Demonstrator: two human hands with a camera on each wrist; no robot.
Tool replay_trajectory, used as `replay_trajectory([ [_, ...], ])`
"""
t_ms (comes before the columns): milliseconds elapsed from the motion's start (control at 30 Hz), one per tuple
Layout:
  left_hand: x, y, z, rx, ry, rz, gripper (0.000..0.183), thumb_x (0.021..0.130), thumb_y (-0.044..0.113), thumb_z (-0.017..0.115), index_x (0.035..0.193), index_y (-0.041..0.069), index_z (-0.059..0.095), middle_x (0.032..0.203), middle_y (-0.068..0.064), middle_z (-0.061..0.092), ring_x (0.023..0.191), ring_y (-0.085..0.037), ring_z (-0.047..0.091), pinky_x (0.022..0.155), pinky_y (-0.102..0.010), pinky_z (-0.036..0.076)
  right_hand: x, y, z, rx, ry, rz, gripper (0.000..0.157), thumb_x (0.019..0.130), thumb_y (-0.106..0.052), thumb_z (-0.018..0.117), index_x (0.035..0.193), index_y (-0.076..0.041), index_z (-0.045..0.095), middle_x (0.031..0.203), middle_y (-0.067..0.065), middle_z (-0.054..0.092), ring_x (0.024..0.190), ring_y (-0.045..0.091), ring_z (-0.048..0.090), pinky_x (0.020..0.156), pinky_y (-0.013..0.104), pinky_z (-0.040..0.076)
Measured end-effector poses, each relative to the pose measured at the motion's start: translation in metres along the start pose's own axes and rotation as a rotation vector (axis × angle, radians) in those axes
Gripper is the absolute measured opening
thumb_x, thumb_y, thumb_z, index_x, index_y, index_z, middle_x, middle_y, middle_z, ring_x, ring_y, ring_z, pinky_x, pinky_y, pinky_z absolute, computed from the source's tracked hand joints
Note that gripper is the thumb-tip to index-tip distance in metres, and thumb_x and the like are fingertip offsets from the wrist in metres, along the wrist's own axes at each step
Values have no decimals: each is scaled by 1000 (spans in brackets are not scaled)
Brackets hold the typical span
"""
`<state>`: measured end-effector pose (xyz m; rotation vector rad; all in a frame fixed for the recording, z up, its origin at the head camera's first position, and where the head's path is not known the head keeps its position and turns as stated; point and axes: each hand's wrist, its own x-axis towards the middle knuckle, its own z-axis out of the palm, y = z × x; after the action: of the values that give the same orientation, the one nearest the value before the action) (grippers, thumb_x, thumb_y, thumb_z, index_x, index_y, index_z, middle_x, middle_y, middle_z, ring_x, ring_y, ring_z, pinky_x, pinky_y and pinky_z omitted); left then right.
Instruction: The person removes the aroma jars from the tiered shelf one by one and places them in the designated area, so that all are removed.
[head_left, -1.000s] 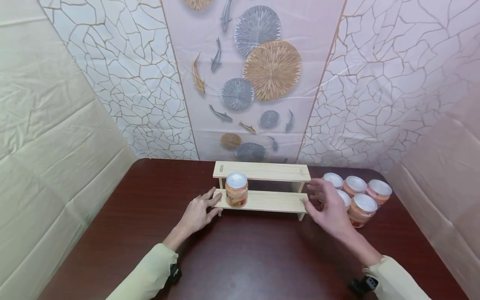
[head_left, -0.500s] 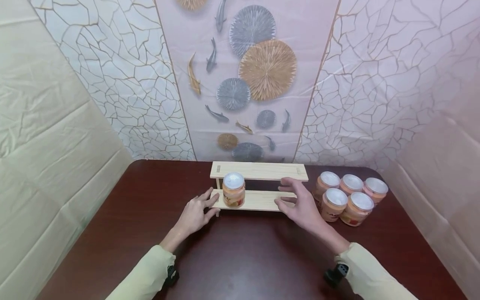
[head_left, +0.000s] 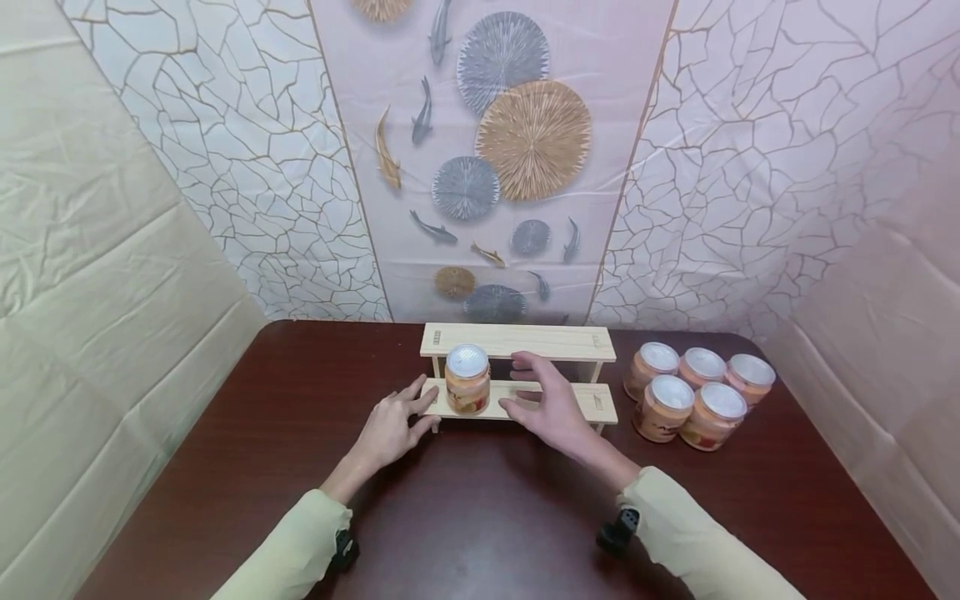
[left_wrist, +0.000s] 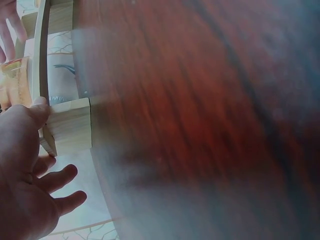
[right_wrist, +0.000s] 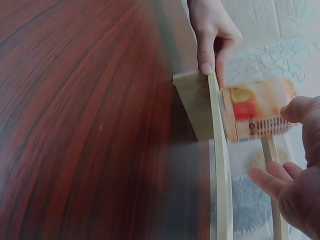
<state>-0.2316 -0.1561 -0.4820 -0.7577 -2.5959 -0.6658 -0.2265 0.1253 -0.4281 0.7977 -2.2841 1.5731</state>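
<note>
A two-tier wooden shelf rack [head_left: 517, 343] stands at the back of the table, and one orange-labelled jar [head_left: 468, 393] with a silvery lid sits upright near the left of its lower tier. My left hand [head_left: 390, 423] grips the left end of that lower board [left_wrist: 42, 60], its thumb at the front edge as the left wrist view shows. Just right of the jar, my right hand [head_left: 551, 406] is held over the board with fingers and thumb spread and nothing between them. In the right wrist view, the right thumb overlaps the lid end of the jar [right_wrist: 262, 110].
Several matching jars, among them a front jar [head_left: 663, 410], stand grouped on the dark red-brown table [head_left: 480, 508] right of the rack. A patterned cloth backdrop [head_left: 517, 242] hangs behind, with pale cloth walls [head_left: 112, 333] on both sides.
My right hand has moved left from beside the grouped jars, along the lower board, to near the single jar. The left hand has kept its place on the board's end.
</note>
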Motion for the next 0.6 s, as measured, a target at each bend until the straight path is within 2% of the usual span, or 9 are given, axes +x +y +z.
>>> replay_trajectory([
  [133,0,0,-1,2,6,13,46,87,17,79,128,-1,67,137,-31,54,108,-48,62,93,-61,46,5,-1,12,36,6,-16,69,75,11,82,135,11,47,128,32,52,111,50,57,82,53,54],
  [367,0,1,-2,-3,14,21,46,87,17,79,127,-1,68,136,-31,54,106,-49,63,92,-62,46,9,0,24,-10,13,6,74,74,6,85,138,7,47,126,27,54,112,44,59,83,53,54],
  [600,0,2,-1,-8,21,27,46,86,17,80,127,-1,68,135,-32,54,105,-49,63,91,-63,46,11,0,35,-19,25,-23,76,74,4,86,139,8,45,126,25,52,110,42,59,82,53,54],
])
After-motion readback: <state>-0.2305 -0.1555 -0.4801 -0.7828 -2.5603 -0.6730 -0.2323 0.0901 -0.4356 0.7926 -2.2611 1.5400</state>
